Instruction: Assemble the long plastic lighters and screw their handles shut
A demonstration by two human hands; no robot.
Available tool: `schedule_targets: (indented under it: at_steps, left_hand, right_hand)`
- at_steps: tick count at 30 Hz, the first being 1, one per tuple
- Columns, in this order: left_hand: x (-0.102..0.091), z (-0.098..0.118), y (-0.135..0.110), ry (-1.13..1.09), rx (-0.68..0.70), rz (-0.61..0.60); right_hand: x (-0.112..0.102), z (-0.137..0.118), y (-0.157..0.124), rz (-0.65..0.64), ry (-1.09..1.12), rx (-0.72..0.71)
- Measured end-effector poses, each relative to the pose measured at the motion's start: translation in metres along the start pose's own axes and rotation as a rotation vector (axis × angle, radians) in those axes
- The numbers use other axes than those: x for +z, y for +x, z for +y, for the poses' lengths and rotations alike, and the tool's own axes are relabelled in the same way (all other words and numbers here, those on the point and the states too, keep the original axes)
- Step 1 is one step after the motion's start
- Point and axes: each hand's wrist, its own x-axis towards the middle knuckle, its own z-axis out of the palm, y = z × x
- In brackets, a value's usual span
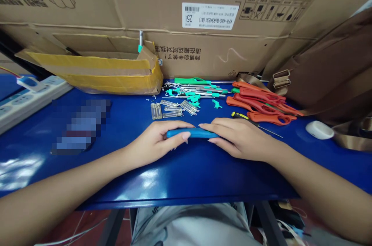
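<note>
A blue plastic lighter handle (195, 133) lies level between my two hands, just above the blue table. My left hand (158, 139) grips its left end, thumb along the near side and fingers behind. My right hand (236, 137) holds the right end, with the thumb below and the fingers over the top. Beyond the hands lie several small transparent fuel tanks (172, 109). Behind them is a pile of metal lighter tubes (200, 90) with teal plastic parts (216, 104). To the right, orange and red lighter handles (258, 102) are heaped up.
A yellow-taped cardboard box (116, 77) stands at the back left, before a large carton (151, 2). A power strip (31, 97) and a blurred-out object (84, 126) are on the left. On the right lie a yellow-black screwdriver (242, 117) and a white oval object (319, 129).
</note>
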Motion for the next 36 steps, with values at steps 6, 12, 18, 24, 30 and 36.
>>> schedule_targets:
  at_steps: [6, 12, 18, 24, 30, 36]
  left_hand:
    - [0.002, 0.001, -0.007, 0.346, 0.329, -0.01]
    - [0.006, 0.003, -0.009, 0.383, 0.351, -0.036]
    - [-0.005, 0.001, -0.002, 0.348, 0.313, -0.052]
    - [-0.022, -0.006, 0.004, 0.339, 0.268, -0.068]
    - [-0.018, -0.006, -0.001, 0.527, 0.303, -0.176]
    - [-0.014, -0.008, -0.003, 0.62, 0.327, -0.163]
  right_hand:
    - [0.005, -0.008, 0.002, -0.055, 0.13, -0.004]
    - [0.009, -0.014, 0.003, -0.071, 0.174, -0.024]
    - [0.003, -0.008, 0.002, -0.071, 0.131, 0.086]
    - [-0.006, 0.0, 0.0, -0.231, -0.003, 0.196]
    - [0.0, -0.007, 0.004, -0.277, -0.131, 0.19]
    - [0.001, -0.01, 0.003, -0.258, -0.089, 0.187]
